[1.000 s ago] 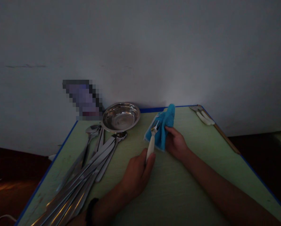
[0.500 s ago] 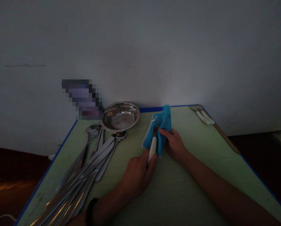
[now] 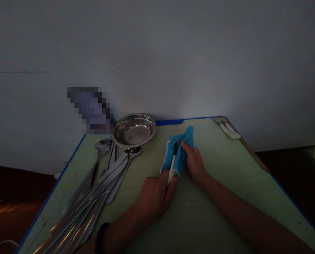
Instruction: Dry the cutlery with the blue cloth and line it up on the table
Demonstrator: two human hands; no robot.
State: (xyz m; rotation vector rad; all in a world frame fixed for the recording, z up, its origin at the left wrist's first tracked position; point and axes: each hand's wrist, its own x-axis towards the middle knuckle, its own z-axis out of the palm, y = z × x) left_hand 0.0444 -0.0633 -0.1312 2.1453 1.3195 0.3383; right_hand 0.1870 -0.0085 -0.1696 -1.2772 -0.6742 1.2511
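Note:
A fork (image 3: pixel 172 167) with a white handle and metal tines is held up over the green table. My left hand (image 3: pixel 156 190) is closed round the lower end of its handle. Behind the fork's head lies a blue cloth (image 3: pixel 169 155) with a pale edge. My right hand (image 3: pixel 196 162) grips the cloth, its thumb pressed by the tines; the other fingers are mostly hidden behind the cloth.
A round steel bowl (image 3: pixel 135 132) stands at the back, near a blurred-out upright object (image 3: pixel 91 109). Long metal knives (image 3: pixel 94 197) and spoons (image 3: pixel 103 144) pile up on the left of the table (image 3: pixel 215 218). White-handled forks (image 3: pixel 227 131) lie at the back right corner, against the wall (image 3: pixel 157 53).
The cloth has dropped slightly and folded more closely about the fork's head. My right thumb has shifted a little on it. My left hand keeps hold of the handle.

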